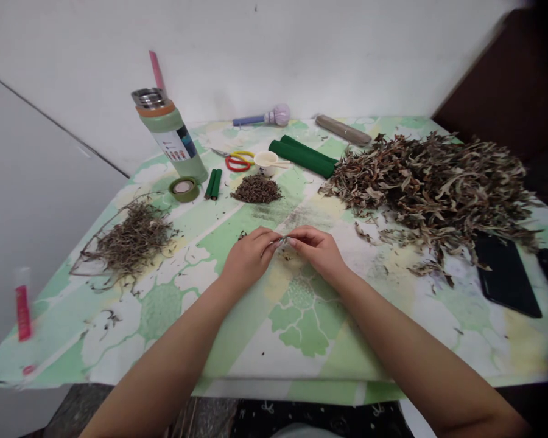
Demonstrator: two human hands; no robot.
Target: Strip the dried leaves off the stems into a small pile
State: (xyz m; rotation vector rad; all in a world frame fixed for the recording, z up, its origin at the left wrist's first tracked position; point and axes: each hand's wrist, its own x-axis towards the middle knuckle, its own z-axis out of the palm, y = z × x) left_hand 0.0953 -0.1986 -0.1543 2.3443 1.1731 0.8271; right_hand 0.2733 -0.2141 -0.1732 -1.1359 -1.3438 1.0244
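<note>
Fingers of both hands, pinched together over the counter

Fingers (270,238): left hand (248,258) and right hand (323,253), thumbs set against forefingers with next to no gap, tips meeting or nearly so. Held: a small plant fragment (284,241), above the middle of the counter (237,362), well in from its front edge; too small and half covered to identify with certainty.

Handling, as judged: dry matter looks brittle, so a light pinch at the very tips suits it, with both thumbs close together and the work low, so that crumbs fall in one spot. Forearms level, clear of loose bits.

Adjacent stock: leaf pile (432,176), along the right edge towards the back right corner; crumbled heap (257,190), beyond the hands towards the back edge; stem tangle (134,240), near the left edge.

Markings: pale green bottle (176,137), towards the back left corner, carries a white label (176,146) with a dark panel and small print; neither brand nor wording legible. Tape roll (184,189), beside the bottle: no readable text. Black phone (506,274), near the right edge: dark face, no lettering visible.
</note>
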